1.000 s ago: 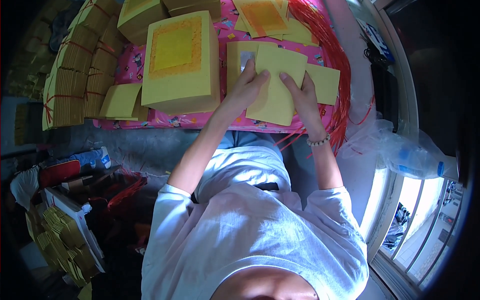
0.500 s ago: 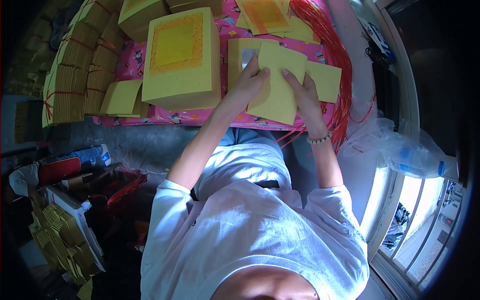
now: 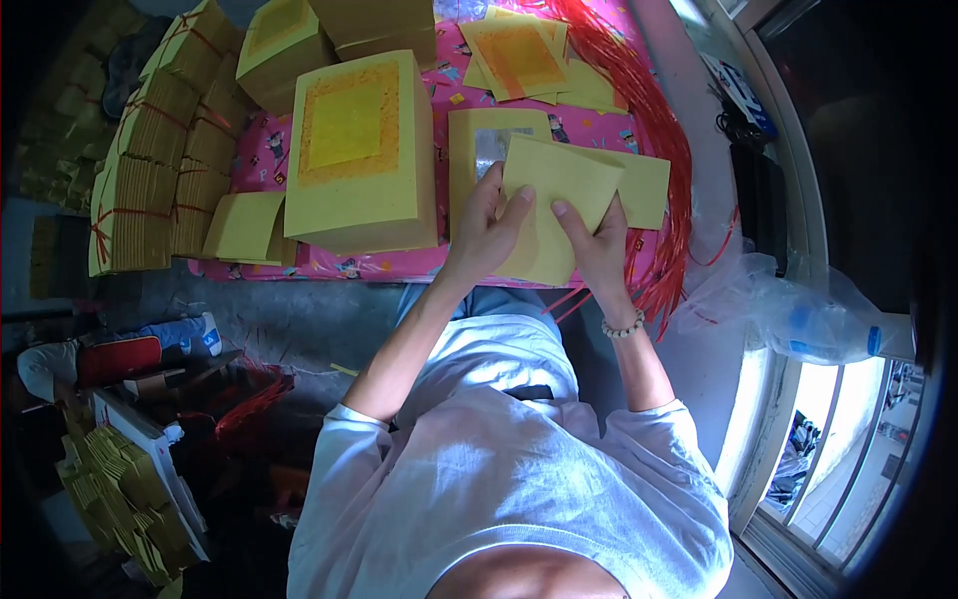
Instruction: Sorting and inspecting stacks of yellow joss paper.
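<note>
Between my two hands is a sheaf of plain yellow paper (image 3: pixel 554 215), tilted above the front edge of the pink-covered table (image 3: pixel 344 268). My left hand (image 3: pixel 489 225) pinches its left side, thumb on top. The right side is gripped by my right hand (image 3: pixel 597 240), thumb on the face and fingers behind; a beaded bracelet circles that wrist. How many sheets I hold cannot be made out. Just beyond lies yellow paper with a silvery patch (image 3: pixel 491 145), partly covered by the sheaf. Another yellow sheet (image 3: pixel 647 190) rests to the right.
A tall yellow paper stack (image 3: pixel 424 170) with an orange-bordered square stands left of my hands. Tied bundles (image 3: pixel 140 215) rise at the far left. Red plastic strands (image 3: pixel 659 120) run down the right side. Printed sheets (image 3: pixel 514 58) lie at the back. A plastic bag (image 3: pixel 798 314) hangs right.
The whole view has shifted, so the table sits lower in the picture. The sheaf's top edge now bends and tips more toward me; both hands keep their hold.
</note>
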### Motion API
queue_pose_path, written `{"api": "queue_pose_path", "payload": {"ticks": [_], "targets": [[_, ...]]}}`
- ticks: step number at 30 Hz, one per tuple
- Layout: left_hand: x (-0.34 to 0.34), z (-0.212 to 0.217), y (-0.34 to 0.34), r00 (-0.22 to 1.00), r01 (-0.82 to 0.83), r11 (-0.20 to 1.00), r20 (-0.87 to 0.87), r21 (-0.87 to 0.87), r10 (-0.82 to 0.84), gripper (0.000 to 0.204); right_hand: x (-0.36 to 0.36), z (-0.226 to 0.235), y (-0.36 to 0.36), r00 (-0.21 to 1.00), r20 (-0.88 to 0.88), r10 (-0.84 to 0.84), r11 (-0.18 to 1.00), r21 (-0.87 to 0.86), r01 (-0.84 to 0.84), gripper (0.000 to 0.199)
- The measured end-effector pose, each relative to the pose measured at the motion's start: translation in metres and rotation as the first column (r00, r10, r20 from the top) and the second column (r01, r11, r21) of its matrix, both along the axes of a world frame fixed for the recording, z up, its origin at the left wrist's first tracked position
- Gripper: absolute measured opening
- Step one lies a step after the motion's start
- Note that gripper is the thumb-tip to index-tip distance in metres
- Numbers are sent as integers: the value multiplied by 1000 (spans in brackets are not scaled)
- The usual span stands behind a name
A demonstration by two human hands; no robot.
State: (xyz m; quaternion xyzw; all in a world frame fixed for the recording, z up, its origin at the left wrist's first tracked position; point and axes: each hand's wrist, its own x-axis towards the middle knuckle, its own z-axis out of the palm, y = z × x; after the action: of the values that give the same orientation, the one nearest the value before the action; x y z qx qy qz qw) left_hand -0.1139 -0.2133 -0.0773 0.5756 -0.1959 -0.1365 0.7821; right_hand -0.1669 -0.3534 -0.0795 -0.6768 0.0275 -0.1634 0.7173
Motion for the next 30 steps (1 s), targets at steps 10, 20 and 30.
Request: {"api": "queue_pose_path", "payload": {"ticks": [10,20,30], "targets": [[-15,13,1,964,-202,954,219,224,152,22,-8,9,4,996,93,4,1000,-3,-4,44],[-7,5,8,987,-158,982,23,100,157,31,-3,7,8,999,-27,-36,992,118,39,25],[-7,-3,13,993,-82,995,-80,62,87,26,7,9,-2,992,-65,-107,983,145,115,20]]}}
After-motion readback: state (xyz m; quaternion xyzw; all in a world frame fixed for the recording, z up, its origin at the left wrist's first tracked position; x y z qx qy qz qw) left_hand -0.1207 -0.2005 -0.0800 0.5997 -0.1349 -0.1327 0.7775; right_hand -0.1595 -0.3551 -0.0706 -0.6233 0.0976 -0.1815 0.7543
